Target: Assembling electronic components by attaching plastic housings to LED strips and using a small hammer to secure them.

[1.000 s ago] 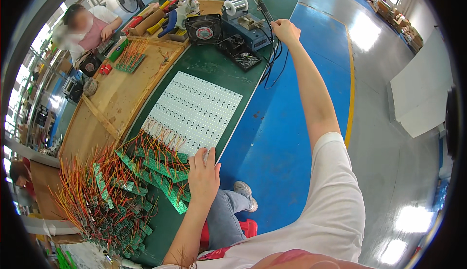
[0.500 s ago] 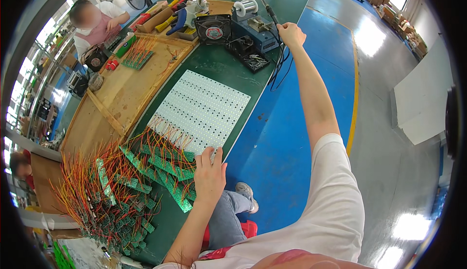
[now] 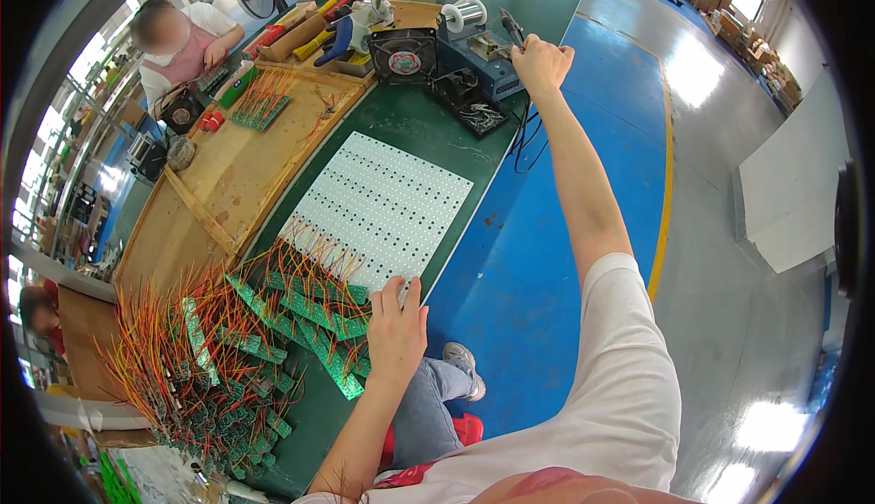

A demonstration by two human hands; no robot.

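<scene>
My right hand [image 3: 543,65], arm stretched out to the far right, is closed round a soldering iron [image 3: 513,26]. The iron points up and away beside a blue soldering station [image 3: 497,71]; its dark cable hangs below my hand. My left hand [image 3: 396,329] rests with fingers apart at the near corner of a white perforated circuit panel [image 3: 383,196]. Orange and yellow wires run along the panel's near left edge. Just left of my left hand lie green circuit board strips [image 3: 319,317], and beyond them a large heap of small wired boards [image 3: 210,385].
A black square fan [image 3: 402,56], a solder wire spool [image 3: 465,15] and a black tray [image 3: 469,108] stand at the back of the green table. Left lies a wooden board [image 3: 223,171] with tools. A person [image 3: 187,44] works across the table.
My right hand has shifted slightly left and down, and the soldering iron's tip has tilted and moved slightly right. My left hand stays nearly still by the panel.
</scene>
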